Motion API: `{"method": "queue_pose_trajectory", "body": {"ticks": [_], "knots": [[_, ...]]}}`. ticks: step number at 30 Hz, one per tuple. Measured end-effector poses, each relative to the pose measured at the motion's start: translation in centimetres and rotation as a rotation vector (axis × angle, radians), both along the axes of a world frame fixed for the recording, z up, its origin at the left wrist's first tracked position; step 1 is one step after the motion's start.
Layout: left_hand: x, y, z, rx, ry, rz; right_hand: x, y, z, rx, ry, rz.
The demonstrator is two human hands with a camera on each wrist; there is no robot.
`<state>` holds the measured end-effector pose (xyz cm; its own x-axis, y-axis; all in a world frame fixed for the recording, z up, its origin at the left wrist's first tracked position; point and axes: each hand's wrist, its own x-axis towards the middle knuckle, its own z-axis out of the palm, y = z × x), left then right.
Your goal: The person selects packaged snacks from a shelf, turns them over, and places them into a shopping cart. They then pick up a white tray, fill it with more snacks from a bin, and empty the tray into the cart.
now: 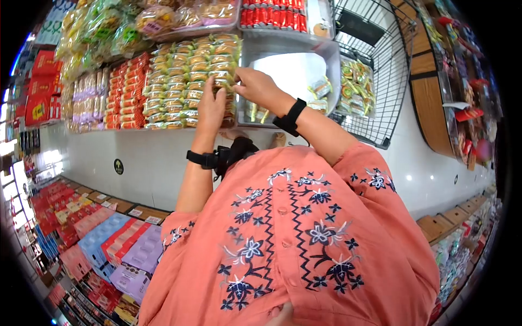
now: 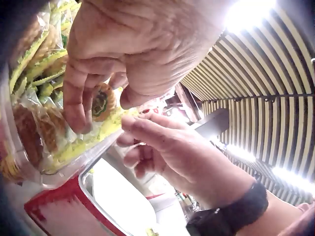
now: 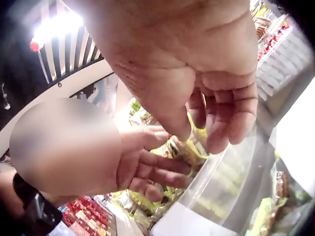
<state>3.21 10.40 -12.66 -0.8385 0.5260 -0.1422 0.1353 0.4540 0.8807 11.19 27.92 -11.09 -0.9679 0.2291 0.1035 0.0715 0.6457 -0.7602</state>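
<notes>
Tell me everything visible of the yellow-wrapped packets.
The yellow-wrapped packets are small, their shiny, partly clear wrappers looking like plastic film, with golden-brown food showing inside. They lie in close columns between red packets and a translucent bin. The left hand and right hand are at the bin side; exact contact is unclear.

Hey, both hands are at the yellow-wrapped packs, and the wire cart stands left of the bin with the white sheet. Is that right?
Not quite: the wire cart stands right of the bin with the white sheet, as the head view shows. The left hand and right hand are indeed at the yellow-wrapped packs.
</notes>
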Motion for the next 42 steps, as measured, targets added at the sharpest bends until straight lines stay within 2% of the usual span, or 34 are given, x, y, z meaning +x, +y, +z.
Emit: {"method": "queue_pose_trajectory", "body": {"ticks": [1, 4, 8, 10, 12, 15, 18, 22, 26, 29, 33, 39, 42], "knots": [[0.3, 0.2, 1.1, 0.063, -0.106, 0.003, 0.4, 1.0, -0.1, -0.012, -0.013, -0.014], [1.0, 0.5, 4.4, -0.06, -0.198, -0.006, 2.8, 5.0, 0.1, 0.006, -0.024, -0.052], [1.3, 0.0, 4.1, -0.057, -0.149, 0.002, 6.6, 10.8, -0.9, 0.156, -0.12, -0.174], [1.6, -0.1, 4.8, -0.082, -0.149, -0.006, 8.3, 12.7, -1.0, 0.228, -0.27, -0.204], [1.7, -0.4, 4.9, -0.097, -0.127, -0.019, 10.2, 14.1, -2.5, 0.342, -0.27, -0.174], [1.9, -0.5, 5.1, -0.085, -0.139, -0.02, 11.9, 14.4, -3.5, 0.459, -0.275, -0.129], [2.2, -0.8, 5.5, -0.071, -0.155, -0.015, 12.3, 13.4, -2.9, 0.47, -0.444, -0.18], [2.3, -1.4, 5.0, -0.011, -0.213, -0.004, 11.8, 13.0, -3.6, 0.566, -0.461, -0.223], [2.7, -1.3, 4.3, 0.018, -0.248, 0.052, 11.3, 13.7, -4.4, 0.585, -0.495, -0.123], [2.9, -1.1, 5.3, 0.015, -0.258, 0.049, 10.9, 14.1, -5.0, 0.56, -0.579, -0.185], [2.9, -1.0, 5.2, 0.006, -0.252, 0.051, 10.4, 13.3, -2.7, 0.555, -0.548, -0.213], [3.2, -0.7, 5.5, -0.011, -0.22, 0.064, 9.8, 14.7, -3.5, 0.293, -0.496, -0.109], [3.0, -1.0, 5.3, 0.05, -0.218, 0.058, 9.0, 14.2, 1.0, -0.654, -0.564, -0.074]]}}
